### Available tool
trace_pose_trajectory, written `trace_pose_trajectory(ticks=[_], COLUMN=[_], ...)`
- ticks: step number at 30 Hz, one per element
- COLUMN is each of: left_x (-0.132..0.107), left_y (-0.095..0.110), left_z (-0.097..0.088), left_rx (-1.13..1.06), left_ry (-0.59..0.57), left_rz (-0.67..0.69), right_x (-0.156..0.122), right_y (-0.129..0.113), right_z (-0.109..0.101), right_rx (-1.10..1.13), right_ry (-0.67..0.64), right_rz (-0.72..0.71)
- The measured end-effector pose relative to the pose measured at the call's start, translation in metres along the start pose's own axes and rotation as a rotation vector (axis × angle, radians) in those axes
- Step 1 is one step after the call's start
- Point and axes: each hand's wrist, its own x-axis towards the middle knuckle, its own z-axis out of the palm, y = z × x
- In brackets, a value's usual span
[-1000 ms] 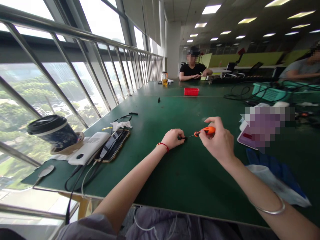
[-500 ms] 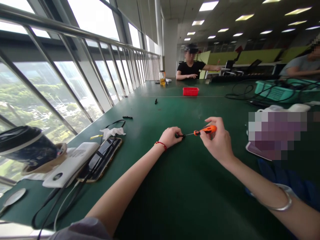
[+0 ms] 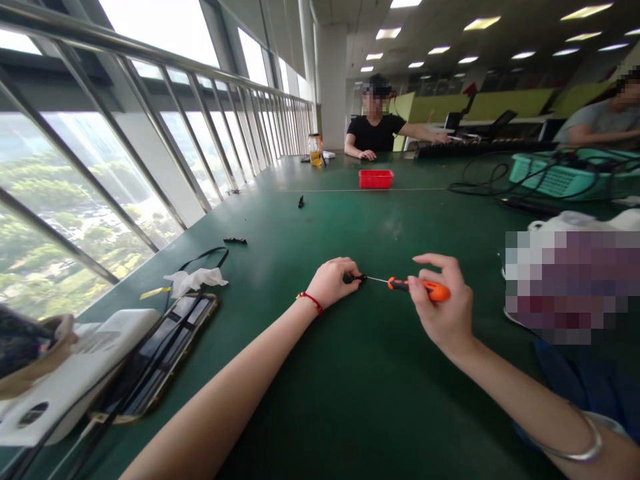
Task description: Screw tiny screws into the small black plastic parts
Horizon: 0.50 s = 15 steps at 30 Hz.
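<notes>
My left hand (image 3: 333,283) rests on the green table, its fingers closed round a small black part (image 3: 354,277) that is too small to name. In my right hand (image 3: 445,303) is a screwdriver (image 3: 433,289) with an orange and black handle, gripped by thumb and fingers while the index finger stretches forward. The screwdriver's thin metal shaft points left, and its tip meets or nearly meets the black part; exact contact cannot be told.
On the left lie a phone (image 3: 165,360), a white power bank (image 3: 65,380), cables and a crumpled tissue (image 3: 195,280). A red tray (image 3: 376,179) stands farther back, a teal basket (image 3: 555,177) at right. Small black pieces (image 3: 235,241) lie left of centre. A person (image 3: 375,127) sits across the table.
The camera view has shifted to the right. The screwdriver's handle has swung down, so its tip end now sits higher than the handle; my right index finger has straightened. The left hand still holds the part.
</notes>
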Motion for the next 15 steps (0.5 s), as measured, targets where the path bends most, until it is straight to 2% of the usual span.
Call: trace_pose_trajectory(ticks=[7, 10, 12, 15], left_x=[-0.0005, -0.0013, -0.0017, -0.002], left_y=[0.0047, 0.0062, 0.0066, 0.0063], left_z=[0.0014, 0.001, 0.0007, 0.0008], left_rx=[0.041, 0.046, 0.047, 0.053], left_ry=[0.005, 0.01, 0.01, 0.01], left_rz=[0.008, 0.011, 0.011, 0.011], right_x=[-0.0055, -0.0076, -0.0084, -0.0089], right_y=[-0.0004, -0.0005, -0.0007, -0.0006], right_z=[-0.0019, -0.003, -0.0028, -0.0007], right_rx=[0.036, -0.033, -0.053, 0.008], right_ry=[0.04, 0.002, -0.025, 0.005], right_rz=[-0.025, -0.018, -0.054, -0.1])
